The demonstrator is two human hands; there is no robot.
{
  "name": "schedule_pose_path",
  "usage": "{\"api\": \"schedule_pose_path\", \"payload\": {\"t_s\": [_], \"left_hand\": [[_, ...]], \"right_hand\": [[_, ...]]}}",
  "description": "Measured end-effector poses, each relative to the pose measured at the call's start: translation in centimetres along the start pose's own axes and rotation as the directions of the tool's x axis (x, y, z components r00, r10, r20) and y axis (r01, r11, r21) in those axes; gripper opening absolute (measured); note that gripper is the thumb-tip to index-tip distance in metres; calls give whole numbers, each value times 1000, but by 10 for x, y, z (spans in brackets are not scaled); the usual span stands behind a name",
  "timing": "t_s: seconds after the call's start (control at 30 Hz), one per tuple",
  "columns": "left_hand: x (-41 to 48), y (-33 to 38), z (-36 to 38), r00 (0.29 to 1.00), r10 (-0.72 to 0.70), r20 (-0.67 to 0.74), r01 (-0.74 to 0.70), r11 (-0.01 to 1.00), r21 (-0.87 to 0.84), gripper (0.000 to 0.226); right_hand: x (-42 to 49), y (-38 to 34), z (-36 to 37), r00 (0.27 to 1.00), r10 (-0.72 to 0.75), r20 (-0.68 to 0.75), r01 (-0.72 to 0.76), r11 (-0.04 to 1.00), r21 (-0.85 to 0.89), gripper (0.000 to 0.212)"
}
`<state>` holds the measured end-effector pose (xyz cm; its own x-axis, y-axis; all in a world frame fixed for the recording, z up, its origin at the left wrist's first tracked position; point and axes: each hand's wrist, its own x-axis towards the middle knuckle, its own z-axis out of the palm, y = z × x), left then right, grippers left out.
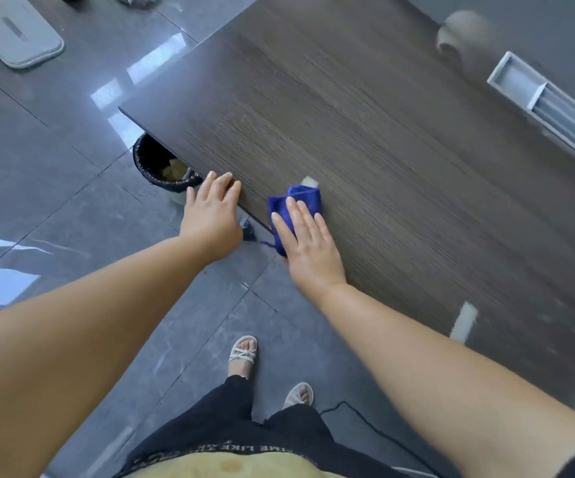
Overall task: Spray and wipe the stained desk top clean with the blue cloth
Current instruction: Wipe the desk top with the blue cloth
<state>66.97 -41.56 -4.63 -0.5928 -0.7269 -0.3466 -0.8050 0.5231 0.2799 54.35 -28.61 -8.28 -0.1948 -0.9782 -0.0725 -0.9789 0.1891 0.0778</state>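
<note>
Right hand (308, 243) lay flat, fingers straight, pressing blue cloth (294, 201) on counter (382, 132) edge; pale stain (310, 182) just past it. Left hand (211, 215) rested flat on edge; bin (161, 163) beyond was half hidden.

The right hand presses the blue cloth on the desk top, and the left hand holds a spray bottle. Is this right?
No. In the head view the left hand holds nothing; it rests on the desk top edge. The right hand does press the blue cloth.

Your worktop (365, 139) shows dark, matt wood grain. The blue cloth (280, 208) you see is soft fabric; the floor (54, 160) is glossy grey tile, and the cable tray (551, 108) looks metallic.
</note>
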Motion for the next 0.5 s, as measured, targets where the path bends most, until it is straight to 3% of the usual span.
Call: {"api": "schedule_pose_path", "payload": {"t_s": [0.1,0.2,0.3,0.4,0.5], "left_hand": [[-7,16,8,998,62,24,-61,998,-7,67],[-16,30,16,991,129,40,-127,991,-34,66],[-23,41,19,986,158,56,-156,987,-41,71],[-29,48,19,986,164,33,-163,986,-33,71],[-36,56,20,983,181,-11,-181,983,-32,65]], "right_hand": [[-77,46,18,999,32,-42,-31,999,17,88],[-113,66,18,999,30,-44,-31,999,-23,70],[-85,50,21,995,102,-24,-102,995,-3,65],[-41,19,11,985,171,-34,-170,985,36,77],[-22,7,3,983,164,84,-167,986,28,74]]}}
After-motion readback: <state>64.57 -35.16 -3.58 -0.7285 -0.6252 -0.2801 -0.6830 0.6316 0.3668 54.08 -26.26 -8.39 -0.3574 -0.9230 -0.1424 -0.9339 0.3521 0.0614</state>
